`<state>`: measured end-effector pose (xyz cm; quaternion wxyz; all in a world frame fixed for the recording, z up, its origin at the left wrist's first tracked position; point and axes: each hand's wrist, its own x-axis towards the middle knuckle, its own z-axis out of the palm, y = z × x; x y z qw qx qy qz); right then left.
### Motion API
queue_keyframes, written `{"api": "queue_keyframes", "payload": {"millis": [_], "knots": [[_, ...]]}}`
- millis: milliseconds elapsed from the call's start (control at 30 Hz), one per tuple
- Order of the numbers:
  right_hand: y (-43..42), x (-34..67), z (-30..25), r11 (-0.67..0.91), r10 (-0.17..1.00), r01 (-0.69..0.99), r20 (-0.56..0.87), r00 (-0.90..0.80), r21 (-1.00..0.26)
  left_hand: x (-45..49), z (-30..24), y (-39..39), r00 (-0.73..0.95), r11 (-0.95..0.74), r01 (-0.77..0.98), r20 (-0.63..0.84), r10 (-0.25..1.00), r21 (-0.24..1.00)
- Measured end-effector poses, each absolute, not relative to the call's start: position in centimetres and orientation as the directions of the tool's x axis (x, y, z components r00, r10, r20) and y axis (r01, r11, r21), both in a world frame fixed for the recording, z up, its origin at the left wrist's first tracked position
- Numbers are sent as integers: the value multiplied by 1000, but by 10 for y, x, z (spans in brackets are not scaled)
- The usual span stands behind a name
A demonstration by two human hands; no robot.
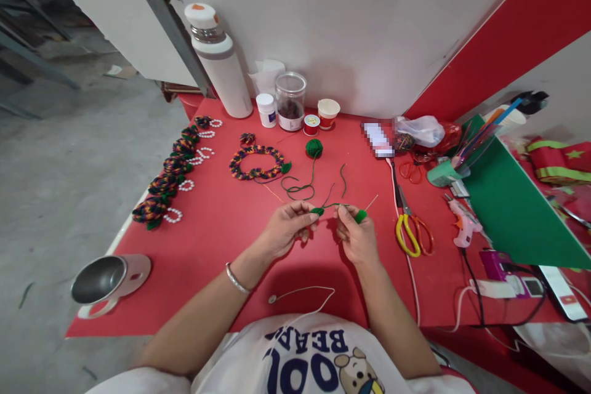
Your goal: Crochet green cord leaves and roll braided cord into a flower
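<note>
Over the near middle of the red desk [198, 249], our two forearms slant inward from either side and bring our hands close together, with a narrow gap between the fingertips. Our left hand [289, 228] bends its fingers inward, thumb against forefinger, and a silver bangle [237, 279] circles that wrist. That grip is closed in a pinch on a small green crocheted piece [317, 212], which pokes out just past the thumb and forefinger, on the side facing the other hand.

Our right hand [359, 237] points away from us with its fingers curled; its thumb and forefinger meet on a green strand [331, 204], which spans the gap from the crocheted piece. Beside its knuckles we see a bright green object [361, 216], and a thin pale rod [372, 202] sticks out beyond; we cannot tell whether these two are joined.

Beyond our hands, loose green yarn [300, 189] loops across the desk from a green ball [314, 148], and a multicoloured crocheted ring [240, 173] lies farther left.
</note>
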<state>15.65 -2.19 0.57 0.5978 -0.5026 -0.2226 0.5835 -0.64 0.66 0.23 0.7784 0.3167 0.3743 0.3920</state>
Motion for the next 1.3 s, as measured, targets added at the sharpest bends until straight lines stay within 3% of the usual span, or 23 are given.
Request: {"api": "queue_keyframes", "payload": {"millis": [433, 667, 833, 933, 1033, 1133, 1300], "knots": [[-21, 158, 6, -145, 906, -496, -316, 282, -856, -9, 7, 8, 383, 471, -429, -318, 868, 771], [-27, 156, 6, -163, 960, -413, -241, 144, -896, -14, 4, 13, 351, 467, -481, -325, 878, 742], [-26, 157, 4, -157, 943, -394, -256, 212, -906, -17, 9, 13, 361, 455, -447, -310, 880, 770], [-26, 161, -1, -232, 952, -262, -274, 137, -937, -19, 10, 14, 329, 430, -430, -305, 893, 794], [-29, 163, -5, -186, 969, -117, -202, 143, -976, -21, 11, 16, 289, 378, -399, -276, 916, 836], [-32, 162, -3, -131, 982, -102, -144, 124, -986, -20, 14, 15, 287, 362, -325, -273, 918, 874], [-34, 153, 2, -199, 979, -112, -193, -58, -974, -14, 18, 10, 284, 396, -244, -325, 902, 885]]}}
